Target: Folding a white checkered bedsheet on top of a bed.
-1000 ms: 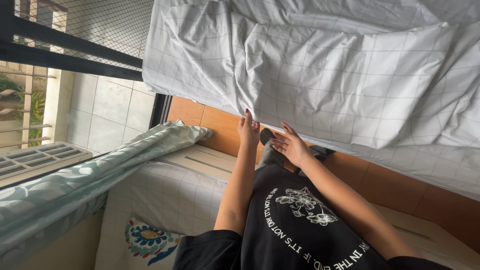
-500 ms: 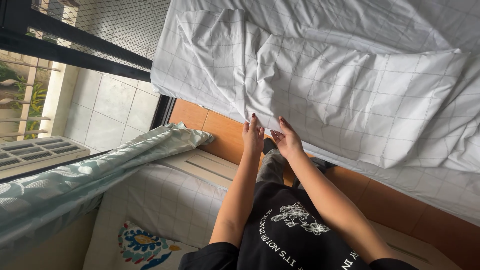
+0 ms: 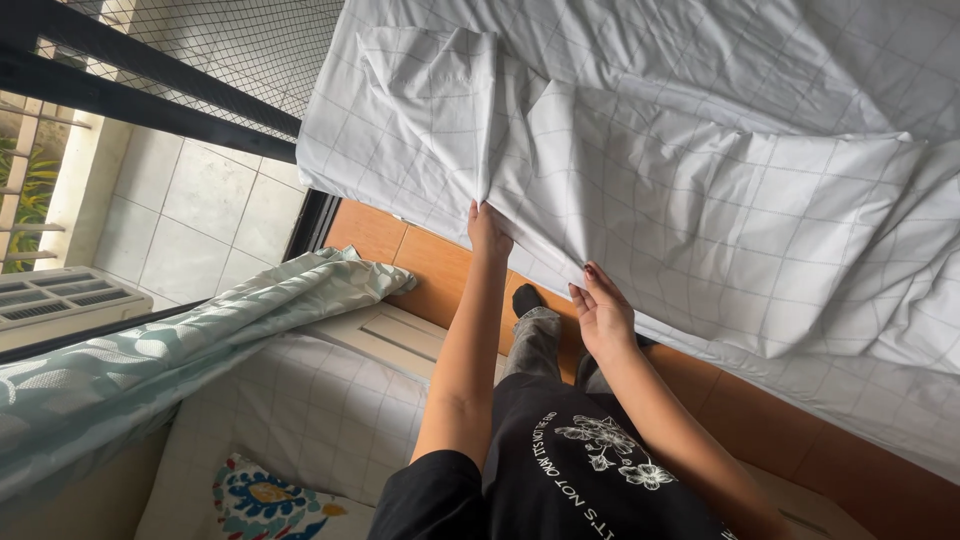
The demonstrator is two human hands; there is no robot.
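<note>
The white checked bedsheet [image 3: 640, 180] lies rumpled across the bed; left hand [image 3: 487, 228] pinches a fold closed; right hand [image 3: 600, 315], open, lies flat at its edge; light, limp cloth, best gripped at hems.

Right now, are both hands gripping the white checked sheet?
No, only the left hand pinches a fold of the sheet; the right hand lies open against its edge.

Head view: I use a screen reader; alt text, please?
Left hand grips a bunched fold of a white grid-patterned bedsheet; right hand lies flat at its edge. A pale green curtain hangs on the left.
</note>
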